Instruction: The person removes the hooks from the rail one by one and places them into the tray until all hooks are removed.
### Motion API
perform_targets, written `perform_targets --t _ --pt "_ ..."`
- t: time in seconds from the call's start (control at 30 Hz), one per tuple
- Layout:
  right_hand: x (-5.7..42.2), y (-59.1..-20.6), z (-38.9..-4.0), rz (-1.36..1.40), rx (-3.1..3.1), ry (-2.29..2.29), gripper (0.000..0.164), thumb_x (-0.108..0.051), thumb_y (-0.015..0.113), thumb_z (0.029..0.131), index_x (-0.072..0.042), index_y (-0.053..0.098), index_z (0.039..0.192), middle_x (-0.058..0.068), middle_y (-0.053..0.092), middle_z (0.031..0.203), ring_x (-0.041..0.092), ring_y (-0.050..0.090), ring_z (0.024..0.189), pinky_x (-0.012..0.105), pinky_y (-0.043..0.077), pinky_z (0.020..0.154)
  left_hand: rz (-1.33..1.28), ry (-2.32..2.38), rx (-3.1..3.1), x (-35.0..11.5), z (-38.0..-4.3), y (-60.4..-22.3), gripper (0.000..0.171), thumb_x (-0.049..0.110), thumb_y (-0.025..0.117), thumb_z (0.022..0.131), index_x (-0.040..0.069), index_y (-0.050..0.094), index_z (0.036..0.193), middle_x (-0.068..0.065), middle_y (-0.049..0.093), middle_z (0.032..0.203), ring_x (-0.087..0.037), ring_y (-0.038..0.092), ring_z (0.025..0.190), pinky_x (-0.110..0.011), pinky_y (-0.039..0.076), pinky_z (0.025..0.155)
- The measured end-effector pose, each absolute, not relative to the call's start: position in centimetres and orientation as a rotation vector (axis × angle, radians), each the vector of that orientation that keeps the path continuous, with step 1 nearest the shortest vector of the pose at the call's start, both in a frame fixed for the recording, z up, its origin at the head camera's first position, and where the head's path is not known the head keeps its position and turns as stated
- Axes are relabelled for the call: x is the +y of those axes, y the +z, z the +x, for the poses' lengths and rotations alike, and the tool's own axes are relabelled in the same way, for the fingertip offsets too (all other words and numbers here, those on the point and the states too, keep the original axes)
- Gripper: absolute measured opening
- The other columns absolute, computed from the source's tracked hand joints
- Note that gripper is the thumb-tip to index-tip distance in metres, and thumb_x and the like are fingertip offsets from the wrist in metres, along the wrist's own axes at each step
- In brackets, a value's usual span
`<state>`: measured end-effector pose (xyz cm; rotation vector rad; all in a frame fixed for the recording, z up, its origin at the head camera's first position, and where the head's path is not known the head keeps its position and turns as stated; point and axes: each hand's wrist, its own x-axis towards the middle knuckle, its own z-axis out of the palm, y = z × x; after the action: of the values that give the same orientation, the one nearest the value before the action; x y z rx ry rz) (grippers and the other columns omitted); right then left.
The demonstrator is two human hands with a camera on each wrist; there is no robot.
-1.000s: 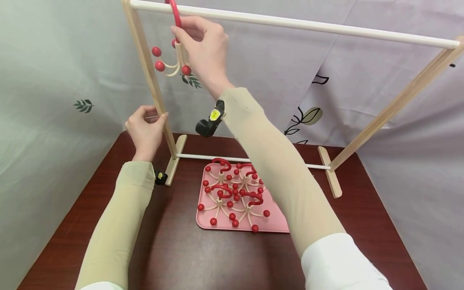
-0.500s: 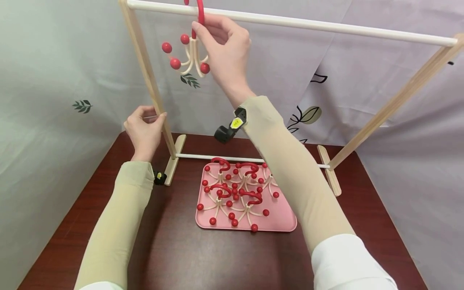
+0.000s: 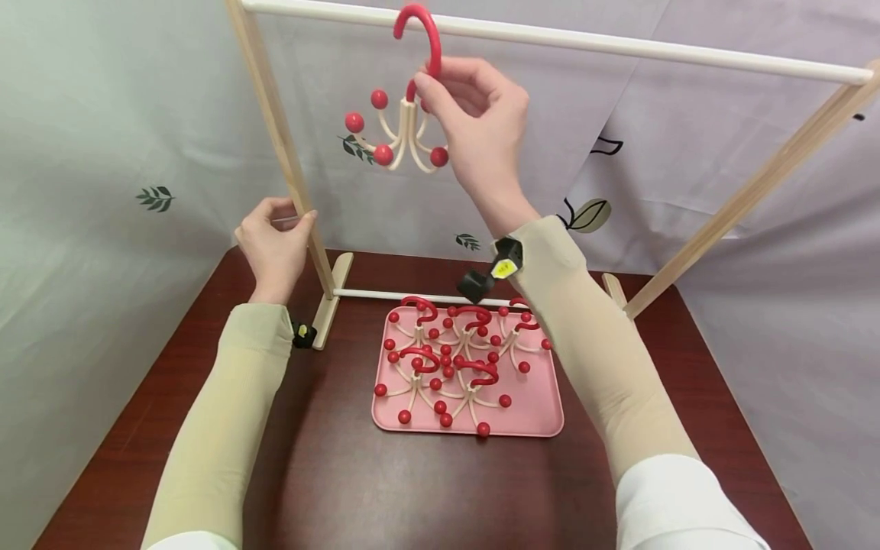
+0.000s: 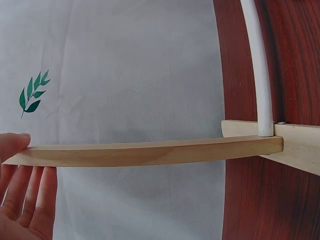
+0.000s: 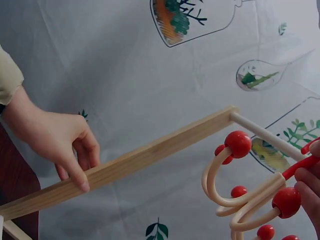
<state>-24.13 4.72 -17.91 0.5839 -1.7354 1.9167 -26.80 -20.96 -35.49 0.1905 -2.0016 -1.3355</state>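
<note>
My right hand [image 3: 484, 126] pinches the red hook [image 3: 433, 38] of a small hanger, whose several pale curved arms [image 3: 406, 137] end in red balls [image 5: 237, 144]. In the head view the hook's curve overlaps the front of the white top bar [image 3: 550, 38]; whether it touches the bar I cannot tell. Lower down, my left hand [image 3: 275, 248] grips the left wooden post [image 3: 280, 137] of the rack, thumb on one side and fingers on the other. The left wrist view shows the same post [image 4: 140, 152] between thumb and fingers.
A pink tray [image 3: 536, 416] on the dark red table [image 3: 330, 473] bears several similar red-hooked hangers [image 3: 415, 382]. A white lower bar [image 3: 385, 296] joins the rack's feet. The right post [image 3: 749, 191] slants up, and pale cloth hangs behind.
My right hand has moved right along the top bar with the hanger, then lower, so the hook's whole curve shows. My left hand stays on the post.
</note>
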Motion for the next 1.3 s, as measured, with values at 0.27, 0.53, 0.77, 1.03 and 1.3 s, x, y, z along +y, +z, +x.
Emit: perform_targets --t 0.27,0.53,0.77,1.03,1.3 --pt "7.4 -20.1 -22.3 0.590 -1.776 1.882 0.011 -0.001 0.078 0.089 0.003 0.076 0.100 0.010 0.076 0.093 0.024 0.073 0.089 0.032 0.056 0.093 0.196 -1.341 -2.007 -20.9 -26.6 -35.4 0.024 0.019 0.084 0.085 0.008 0.078 0.106 -0.006 0.077 0.099 -0.001 0.071 0.079 -0.017 0.058 0.069" --pt "10.1 -22.9 -21.4 0.574 -1.811 1.843 0.014 -0.001 0.077 0.090 0.005 0.075 0.102 0.011 0.077 0.096 0.021 0.073 0.093 0.035 0.056 0.095 0.195 -1.307 -2.018 -20.9 -26.5 -35.4 0.024 0.021 0.084 0.086 0.008 0.078 0.105 -0.006 0.077 0.099 -0.001 0.070 0.078 -0.017 0.058 0.070" --pt "12.0 -25.1 -20.5 0.534 -1.815 1.848 0.013 0.000 0.078 0.089 0.004 0.076 0.100 0.013 0.076 0.097 0.021 0.074 0.090 0.035 0.059 0.089 0.191 -1.321 -2.027 -20.7 -26.5 -35.5 0.025 0.023 0.083 0.087 0.008 0.077 0.107 -0.006 0.077 0.100 -0.004 0.072 0.081 -0.019 0.059 0.071" --pt "14.5 -27.5 -19.2 0.505 -1.878 1.790 0.015 0.001 0.078 0.088 0.006 0.075 0.102 0.013 0.076 0.098 0.019 0.074 0.089 0.030 0.060 0.085 0.187 -1.318 -2.025 -20.7 -26.4 -35.6 0.025 0.024 0.083 0.087 0.009 0.078 0.107 -0.005 0.077 0.100 -0.004 0.072 0.082 -0.019 0.059 0.072" --pt "17.8 -30.4 -18.4 0.440 -1.900 1.839 0.018 0.003 0.079 0.087 0.007 0.074 0.104 0.016 0.076 0.100 0.020 0.074 0.090 0.027 0.060 0.080 0.192 -1.321 -2.022 -20.6 -26.3 -35.5 0.024 0.020 0.083 0.087 0.008 0.077 0.107 -0.006 0.077 0.101 -0.004 0.072 0.081 -0.019 0.059 0.072"
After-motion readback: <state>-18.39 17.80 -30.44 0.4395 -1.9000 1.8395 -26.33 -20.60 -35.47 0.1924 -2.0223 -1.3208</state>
